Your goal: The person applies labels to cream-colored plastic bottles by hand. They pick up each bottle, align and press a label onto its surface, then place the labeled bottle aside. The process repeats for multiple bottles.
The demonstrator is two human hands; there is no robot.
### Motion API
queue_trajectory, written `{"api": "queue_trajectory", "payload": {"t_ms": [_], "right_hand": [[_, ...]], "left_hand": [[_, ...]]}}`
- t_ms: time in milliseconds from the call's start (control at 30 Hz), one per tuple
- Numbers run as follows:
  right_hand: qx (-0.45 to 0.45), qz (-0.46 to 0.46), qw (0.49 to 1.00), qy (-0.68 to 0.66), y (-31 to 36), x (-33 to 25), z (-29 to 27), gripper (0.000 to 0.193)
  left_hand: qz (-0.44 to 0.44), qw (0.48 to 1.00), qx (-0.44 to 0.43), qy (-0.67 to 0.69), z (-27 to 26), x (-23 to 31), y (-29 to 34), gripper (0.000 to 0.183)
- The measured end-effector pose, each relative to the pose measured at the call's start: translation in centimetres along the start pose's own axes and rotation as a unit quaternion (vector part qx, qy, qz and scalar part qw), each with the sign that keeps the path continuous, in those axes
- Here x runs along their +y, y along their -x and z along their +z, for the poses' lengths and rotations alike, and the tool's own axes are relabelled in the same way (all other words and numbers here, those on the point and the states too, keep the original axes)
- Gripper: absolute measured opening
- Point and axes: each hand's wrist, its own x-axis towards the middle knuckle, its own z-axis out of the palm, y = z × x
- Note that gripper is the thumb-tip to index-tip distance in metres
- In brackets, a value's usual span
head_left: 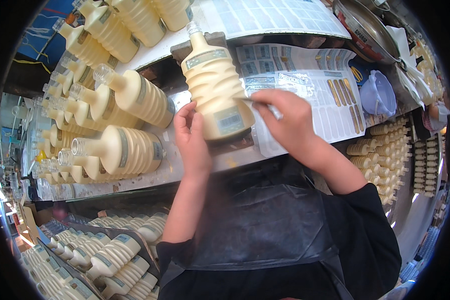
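Observation:
A cream bottle [216, 107] with a ribbed body and a clear threaded neck lies tilted back on a dark support in front of me. It bears a band at the shoulder and a silvery label [228, 120] low on its front. My left hand [192, 139] is at the bottle's lower left side, thumb and curled fingers against it. On the other side, my right hand [288, 116] pinches a thin dark tool [246, 99], whose tip meets the bottle's right flank. The tool's exact kind is hard to make out.
Several cream bottles [133, 152] stand close on the left. Label sheets [305, 107] with gold strips lie to the right, beside a lavender bucket [379, 94] and a metal pan [372, 30]. Crates of bottles [117, 255] sit below left; more bottles [382, 155] stand right.

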Motion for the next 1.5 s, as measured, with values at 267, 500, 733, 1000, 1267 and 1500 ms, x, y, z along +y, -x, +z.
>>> {"api": "queue_trajectory", "payload": {"t_ms": [267,500,733,1000,1267,1500], "right_hand": [[-0.053,0.007,0.993,-0.105,2.7,-0.4,-0.8,0.029],[-0.023,-0.184,0.982,-0.027,1.0,-2.0,1.3,0.019],[-0.071,-0.225,0.971,0.031,-0.7,-5.2,2.1,0.029],[-0.115,-0.164,0.979,0.04,0.3,-4.9,2.4,0.025],[-0.036,0.121,0.992,0.017,2.0,0.6,0.5,0.021],[-0.004,-0.168,0.986,-0.019,2.4,-0.3,-0.3,0.021]], "left_hand": [[0.041,0.99,-0.005,-0.132,-0.3,-0.8,-0.3,0.041],[0.022,0.996,-0.013,-0.087,-1.0,-0.5,-0.7,0.033],[-0.007,1.0,-0.017,-0.025,-0.9,1.1,-1.8,0.018],[0.104,0.984,-0.024,-0.145,1.0,3.1,-7.9,0.024],[-0.086,0.994,-0.06,-0.022,3.7,3.7,-11.8,0.031],[-0.096,0.991,-0.082,0.04,2.5,5.4,-12.7,0.035]]}}
